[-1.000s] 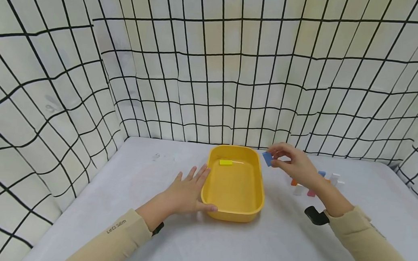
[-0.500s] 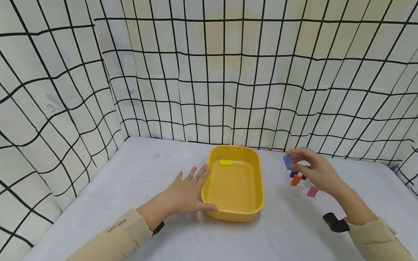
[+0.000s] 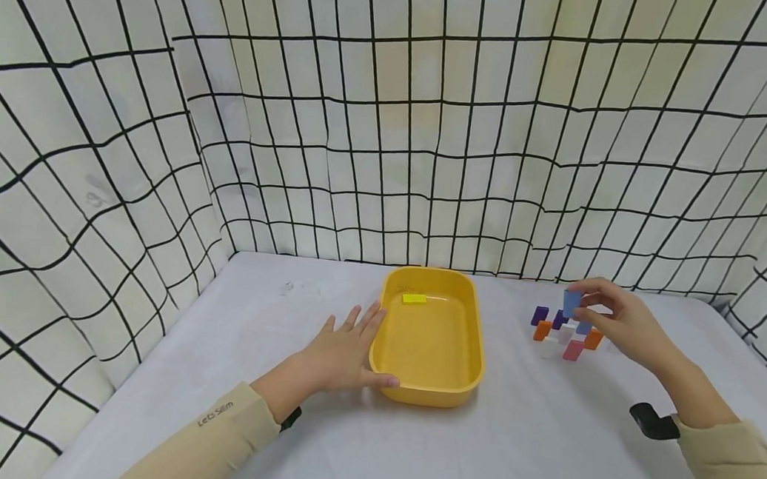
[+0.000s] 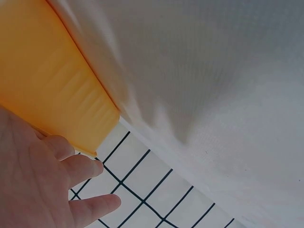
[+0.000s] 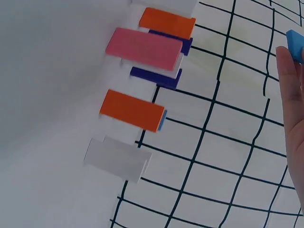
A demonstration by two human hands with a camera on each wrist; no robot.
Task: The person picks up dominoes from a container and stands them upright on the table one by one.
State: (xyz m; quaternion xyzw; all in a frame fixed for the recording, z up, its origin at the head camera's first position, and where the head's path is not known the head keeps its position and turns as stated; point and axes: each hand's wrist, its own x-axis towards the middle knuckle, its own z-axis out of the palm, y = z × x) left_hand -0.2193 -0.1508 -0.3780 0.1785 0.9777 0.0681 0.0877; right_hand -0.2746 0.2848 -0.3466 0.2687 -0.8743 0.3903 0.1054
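My right hand [image 3: 631, 331] pinches a blue domino-like block [image 3: 571, 303] between thumb and fingertips, above a group of standing blocks. In the right wrist view, the blue block and part of the hand [image 5: 292, 104] show at the right edge. My left hand [image 3: 342, 352] rests against the left rim of a yellow tray [image 3: 434, 354], fingers spread and thumb at its near corner. Inside the tray, toward its far end, lies a yellow block [image 3: 414, 299]. The left wrist view shows the tray's outer wall [image 4: 57, 76] beside the fingers.
Upright blocks stand grouped right of the tray: a purple block [image 3: 539, 316], an orange block [image 3: 543, 330], a pink block [image 3: 573, 350], another orange block [image 3: 593, 339], and several others. White cloth [image 3: 316, 442] covers the table. A black-lined white backdrop [image 3: 375, 165] rises behind.
My right hand has carried the blue block rightward, from near the tray's right side to above the standing blocks, uncovering more of them. The left hand and tray have stayed put.
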